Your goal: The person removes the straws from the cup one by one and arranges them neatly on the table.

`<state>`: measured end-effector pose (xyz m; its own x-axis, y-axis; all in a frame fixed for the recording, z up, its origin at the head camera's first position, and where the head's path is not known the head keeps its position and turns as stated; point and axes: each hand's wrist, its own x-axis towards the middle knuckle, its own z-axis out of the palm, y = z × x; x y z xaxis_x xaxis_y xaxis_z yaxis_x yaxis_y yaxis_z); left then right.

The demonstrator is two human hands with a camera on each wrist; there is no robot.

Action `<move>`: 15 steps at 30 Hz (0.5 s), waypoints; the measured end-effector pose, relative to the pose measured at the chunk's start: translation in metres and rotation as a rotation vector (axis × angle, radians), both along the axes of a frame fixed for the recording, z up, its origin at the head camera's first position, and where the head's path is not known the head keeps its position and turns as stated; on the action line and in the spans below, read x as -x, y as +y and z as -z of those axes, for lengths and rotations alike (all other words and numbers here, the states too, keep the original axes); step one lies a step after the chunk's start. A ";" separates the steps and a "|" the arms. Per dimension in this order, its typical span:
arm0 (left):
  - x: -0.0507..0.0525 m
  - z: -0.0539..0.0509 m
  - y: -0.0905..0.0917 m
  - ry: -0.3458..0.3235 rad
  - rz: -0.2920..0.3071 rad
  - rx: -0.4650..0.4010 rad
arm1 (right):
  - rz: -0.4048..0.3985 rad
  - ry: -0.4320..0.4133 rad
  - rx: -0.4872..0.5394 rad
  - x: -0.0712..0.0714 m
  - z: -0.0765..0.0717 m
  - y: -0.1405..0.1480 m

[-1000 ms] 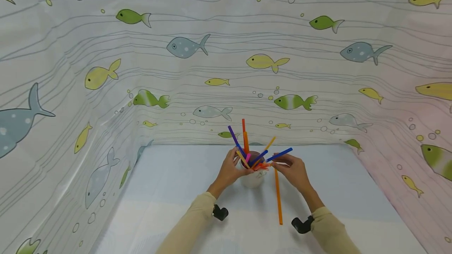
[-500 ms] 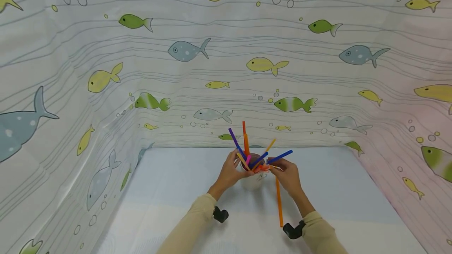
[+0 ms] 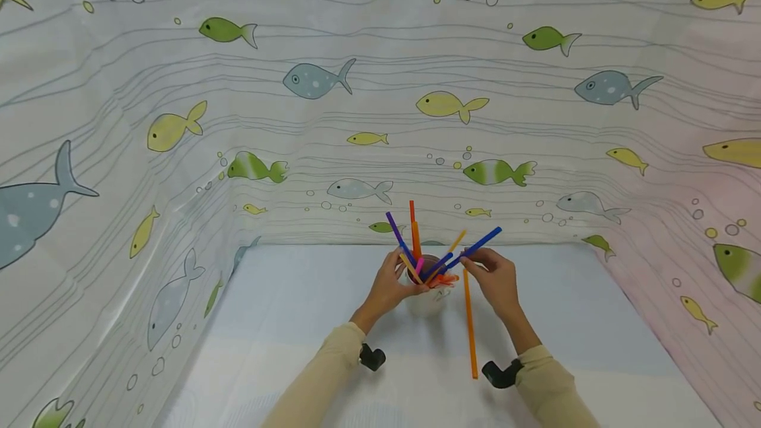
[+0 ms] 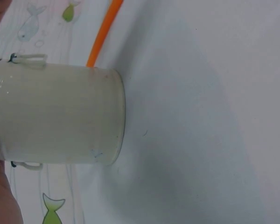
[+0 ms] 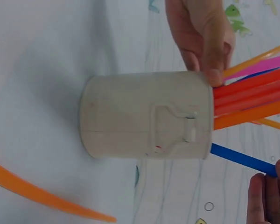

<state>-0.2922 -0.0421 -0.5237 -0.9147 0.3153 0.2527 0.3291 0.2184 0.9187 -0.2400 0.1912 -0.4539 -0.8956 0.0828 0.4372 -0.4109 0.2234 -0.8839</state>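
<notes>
Within the white pot [image 5: 121, 116], lower ends of the straws [image 5: 252, 81] are concealed by its wall; the right wrist view crops most far ends. Beside the pot's mouth, the right grip [image 5: 272, 198] is likewise cut off. Marks [image 5: 157, 148] by the pot's handle [image 5: 190, 130] are too small to identify.

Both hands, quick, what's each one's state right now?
Left hand: closed, gripping the cream can at its rim.
Right hand: closed, pinching a blue straw.

The table [image 3: 255, 322] is viewed from the head, forward and downward, from well back; the container [image 5: 126, 116], shared by all views, is faced close up from both wrists and is shown sideways.
</notes>
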 end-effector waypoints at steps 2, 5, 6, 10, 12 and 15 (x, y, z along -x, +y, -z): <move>0.001 0.000 0.000 0.000 0.000 0.003 | 0.008 0.034 0.020 0.001 -0.012 0.003; 0.003 -0.001 0.000 0.002 0.002 -0.002 | 0.033 0.075 0.044 0.002 -0.031 0.009; 0.003 -0.001 0.000 0.001 -0.001 0.002 | 0.047 0.087 0.049 0.003 -0.037 0.010; 0.001 -0.003 0.000 0.001 -0.003 0.007 | 0.060 0.139 0.083 0.006 -0.060 0.020; -0.002 -0.006 0.001 0.004 -0.003 0.010 | 0.057 0.163 0.107 0.010 -0.067 0.027; -0.012 -0.019 0.000 0.007 0.010 0.009 | 0.064 0.190 0.118 0.019 -0.073 0.039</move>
<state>-0.2803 -0.0423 -0.5045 -0.9097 0.3265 0.2564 0.3380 0.2238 0.9142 -0.2591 0.2298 -0.3806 -0.7892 0.1971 0.5816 -0.5611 0.1536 -0.8134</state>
